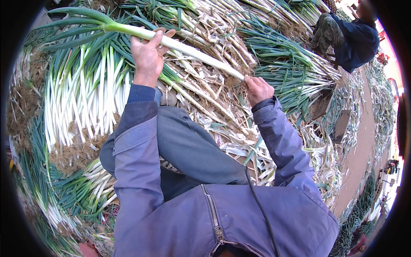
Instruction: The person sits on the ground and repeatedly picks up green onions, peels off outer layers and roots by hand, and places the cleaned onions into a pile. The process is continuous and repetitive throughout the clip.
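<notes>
One long green onion [199, 54] slants across the space before me, its white stalk clean and its green leaves spread to the upper left. My left hand [148, 56] supports the stalk below the leaves, thumb on top and fingers behind. At the root end, my right hand [259, 89] pinches the stalk's tip, hiding any roots there. Below and left of my left hand lies a pile of clean white green onions [86, 90] with brown roots attached. Unpeeled green onions [205, 104] with dry, soiled skins lie between and beyond my hands.
Stripped dry leaves [247, 149] litter the ground beside my bent leg [192, 141]. More green onion bundles [282, 61] lie to the upper right, near a seated person [356, 41]. A wooden board [341, 127] lies by a bare ground strip [364, 128].
</notes>
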A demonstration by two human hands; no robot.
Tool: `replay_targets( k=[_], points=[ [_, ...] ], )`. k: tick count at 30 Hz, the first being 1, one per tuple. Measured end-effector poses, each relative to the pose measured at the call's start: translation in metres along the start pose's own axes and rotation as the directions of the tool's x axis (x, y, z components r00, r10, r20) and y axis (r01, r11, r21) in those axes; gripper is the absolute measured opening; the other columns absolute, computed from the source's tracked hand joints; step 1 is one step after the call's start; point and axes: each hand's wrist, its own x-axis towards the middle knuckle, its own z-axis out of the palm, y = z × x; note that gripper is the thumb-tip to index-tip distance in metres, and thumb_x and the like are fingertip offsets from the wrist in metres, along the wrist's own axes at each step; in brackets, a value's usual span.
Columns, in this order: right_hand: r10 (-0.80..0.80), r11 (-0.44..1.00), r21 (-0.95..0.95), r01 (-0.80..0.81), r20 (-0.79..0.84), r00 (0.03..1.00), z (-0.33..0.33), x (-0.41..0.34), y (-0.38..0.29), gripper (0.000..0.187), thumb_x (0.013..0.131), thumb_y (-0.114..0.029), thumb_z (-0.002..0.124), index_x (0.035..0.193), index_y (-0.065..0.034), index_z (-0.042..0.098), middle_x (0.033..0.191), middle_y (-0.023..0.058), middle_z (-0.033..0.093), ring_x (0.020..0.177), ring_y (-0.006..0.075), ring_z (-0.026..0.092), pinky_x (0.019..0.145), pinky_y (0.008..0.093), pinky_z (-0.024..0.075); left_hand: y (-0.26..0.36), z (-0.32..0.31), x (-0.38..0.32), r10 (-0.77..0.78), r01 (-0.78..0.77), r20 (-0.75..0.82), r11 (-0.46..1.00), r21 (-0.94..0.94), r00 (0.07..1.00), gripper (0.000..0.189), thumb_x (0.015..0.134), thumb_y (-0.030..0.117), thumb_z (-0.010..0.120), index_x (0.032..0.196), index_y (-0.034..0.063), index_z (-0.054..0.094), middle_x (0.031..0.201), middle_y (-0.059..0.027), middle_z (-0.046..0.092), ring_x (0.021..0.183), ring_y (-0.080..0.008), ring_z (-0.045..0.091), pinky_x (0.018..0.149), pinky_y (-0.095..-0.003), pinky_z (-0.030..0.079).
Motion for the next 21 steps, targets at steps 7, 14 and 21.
replay_targets(
  k=[7, 14, 21],
  points=[
    [-0.087, 0.996, -0.032, 0.089, 0.058, 0.995, -0.003, 0.003, -0.002, 0.012, 0.075, -0.01, 0.064, 0.084, -0.0129, 0.056, 0.07, 0.0034, 0.05, 0.065, 0.0224, 0.055, 0.054, 0.0357, 0.0452, 0.002, -0.003, 0.0, -0.021, 0.027, -0.083, 0.997, 0.069, 0.996, 0.035, 0.091, -0.005, 0.053, 0.115, 0.0013, 0.028, 0.1, -0.019, 0.057, 0.099, -0.0424, 0.063, 0.085, -0.0594, 0.055],
    [-0.166, 0.985, 0.063, 0.161, 0.091, 0.982, -0.009, 0.001, 0.002, 0.012, 0.076, -0.009, 0.062, 0.085, -0.0118, 0.055, 0.073, 0.0052, 0.049, 0.071, 0.0234, 0.055, 0.061, 0.036, 0.0448, -0.002, 0.004, 0.001, 0.097, -0.07, -0.157, 0.983, 0.172, 0.983, 0.041, 0.085, -0.007, 0.061, 0.111, -0.004, 0.029, 0.098, -0.0207, 0.056, 0.082, -0.0363, 0.068, 0.067, -0.0459, 0.064],
    [-0.118, 0.947, 0.318, 0.038, 0.238, 0.964, -0.004, 0.0, -0.006, 0.013, 0.08, -0.008, 0.066, 0.084, -0.005, 0.054, 0.076, 0.0124, 0.052, 0.072, 0.0327, 0.054, 0.063, 0.0391, 0.0459, -0.005, 0.0, -0.001, 0.247, -0.206, -0.123, 0.94, 0.273, 0.961, 0.062, 0.082, -0.003, 0.068, 0.124, -0.0106, 0.024, 0.099, -0.0215, 0.058, 0.078, -0.0331, 0.069, 0.055, -0.0363, 0.064]
  ],
)
